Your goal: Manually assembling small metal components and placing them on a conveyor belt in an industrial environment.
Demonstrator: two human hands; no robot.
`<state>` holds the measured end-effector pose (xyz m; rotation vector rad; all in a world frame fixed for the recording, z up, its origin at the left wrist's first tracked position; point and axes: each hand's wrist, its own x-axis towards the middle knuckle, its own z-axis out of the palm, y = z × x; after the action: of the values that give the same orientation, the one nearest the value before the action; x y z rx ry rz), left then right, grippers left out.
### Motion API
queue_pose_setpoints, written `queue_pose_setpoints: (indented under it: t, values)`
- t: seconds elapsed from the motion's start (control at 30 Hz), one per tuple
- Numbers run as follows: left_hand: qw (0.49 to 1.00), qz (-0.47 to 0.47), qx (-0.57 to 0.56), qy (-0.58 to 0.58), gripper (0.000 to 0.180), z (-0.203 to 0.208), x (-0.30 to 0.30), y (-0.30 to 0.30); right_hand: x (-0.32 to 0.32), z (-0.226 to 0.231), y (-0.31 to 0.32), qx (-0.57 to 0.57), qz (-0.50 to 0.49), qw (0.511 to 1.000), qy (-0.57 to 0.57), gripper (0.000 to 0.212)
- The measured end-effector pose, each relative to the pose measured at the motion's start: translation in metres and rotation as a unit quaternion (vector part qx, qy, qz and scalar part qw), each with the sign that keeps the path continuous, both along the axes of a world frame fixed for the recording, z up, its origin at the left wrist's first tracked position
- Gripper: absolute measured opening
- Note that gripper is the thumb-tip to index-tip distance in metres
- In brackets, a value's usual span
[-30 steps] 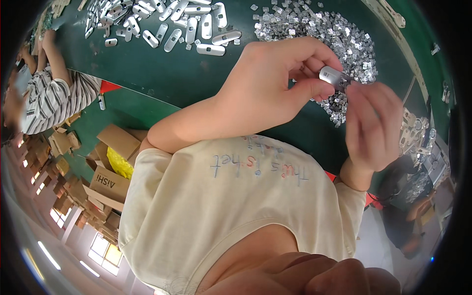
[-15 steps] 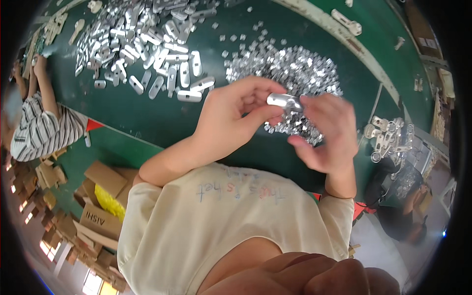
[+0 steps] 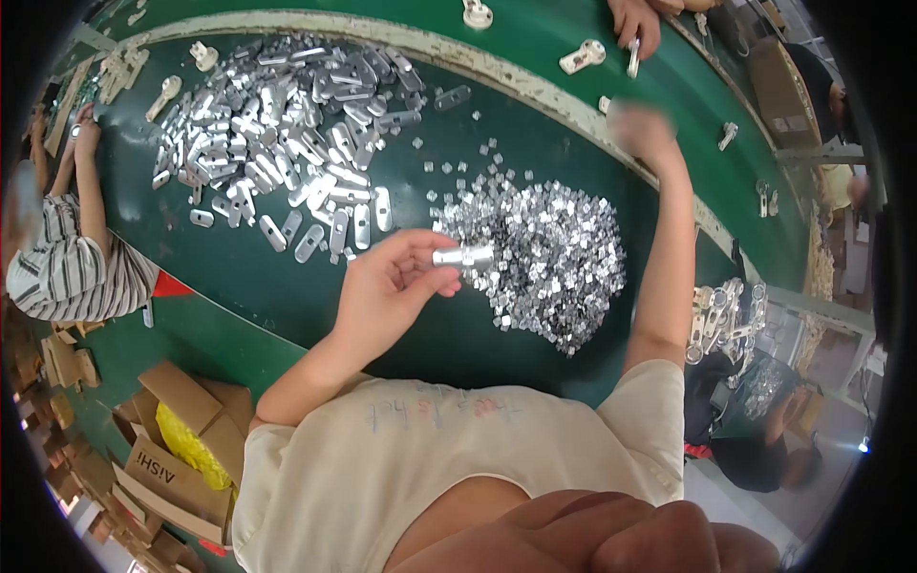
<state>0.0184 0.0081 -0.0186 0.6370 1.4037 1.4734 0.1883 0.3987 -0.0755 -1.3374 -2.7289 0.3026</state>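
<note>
My left hand [image 3: 382, 286] is closed on a shiny oblong metal plate [image 3: 460, 257], pinched between thumb and fingers with its free end pointing right. It hovers at the left edge of a heap of small square metal pieces [image 3: 564, 258]. My right arm stretches far forward, and my right hand [image 3: 642, 131] is over the pale raised rail [image 3: 535, 91], smeared by motion. A cream-coloured part [image 3: 605, 104] shows right beside its fingers; whether they touch it I cannot tell. To the left lies a large pile of oblong metal plates [image 3: 277, 143] with holes.
Beyond the rail, cream parts [image 3: 583, 57] lie on a green surface, where another person's hand [image 3: 638, 27] holds one. More cream parts [image 3: 721, 320] sit in a cluster at right. A co-worker in a striped shirt [image 3: 76, 258] works at far left, near an open cardboard box [image 3: 181, 458].
My right hand has left the metal plate and swung forward over the rail. My left hand keeps the plate and sits farther left and lower in view. The view has shifted, showing more beyond the rail.
</note>
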Motion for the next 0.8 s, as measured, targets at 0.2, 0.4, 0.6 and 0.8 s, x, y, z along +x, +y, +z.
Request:
queue_pose_setpoints:
  t: [0.2, 0.4, 0.6, 0.8]
  values:
    - [0.999, -0.005, 0.032, 0.012, 0.023, 0.003, 0.004, 0.016, 0.012, 0.024, -0.051, -0.126, -0.056, 0.927, 0.349, 0.026]
    - [0.997, -0.031, 0.076, -0.004, 0.026, 0.008, 0.007, 0.025, 0.034, 0.067, -0.157, -0.640, -0.018, 0.524, 0.561, 0.046]
    - [0.993, -0.070, 0.076, 0.049, 0.030, 0.019, 0.013, 0.021, 0.033, 0.090, -0.237, -0.238, 0.149, 0.889, 0.361, 0.042]
    - [0.991, -0.088, 0.081, 0.058, 0.033, 0.027, 0.017, 0.012, 0.021, 0.097, -0.258, 0.048, 0.265, 0.923, 0.274, 0.038]
